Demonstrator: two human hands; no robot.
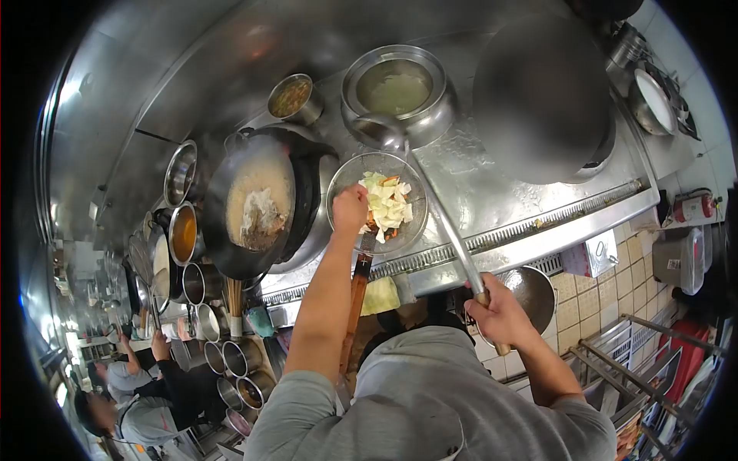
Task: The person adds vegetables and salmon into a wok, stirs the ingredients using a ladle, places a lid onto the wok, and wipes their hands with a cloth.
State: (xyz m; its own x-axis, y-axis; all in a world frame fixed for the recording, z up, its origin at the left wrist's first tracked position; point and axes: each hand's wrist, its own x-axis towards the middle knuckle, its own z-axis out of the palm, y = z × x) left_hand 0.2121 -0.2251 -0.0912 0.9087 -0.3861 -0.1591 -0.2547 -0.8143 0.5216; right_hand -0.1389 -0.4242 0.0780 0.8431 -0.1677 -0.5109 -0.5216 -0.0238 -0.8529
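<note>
My left hand (350,207) is closed over the left side of a round mesh strainer (416,207), beside chopped cabbage (390,201) with orange pieces among it. What its fingers hold is hidden. The strainer's wooden handle (355,307) runs down beside my left forearm. My right hand (503,311) grips the wooden end of a long-handled ladle (453,230). The ladle's bowl (380,132) lies beyond the strainer, against a steel pot of cloudy greenish liquid (396,84). Left of the strainer, a black wok (219,246) contains foamy, steaming liquid with a pale clump in it.
A small steel pot of mixed pieces (292,97) stands behind the wok. Bowls, including one with orange liquid (184,234), line the left. A large round shape (542,100) at right is blurred. A metal rack (630,346) stands lower right. Other people (146,419) are lower left.
</note>
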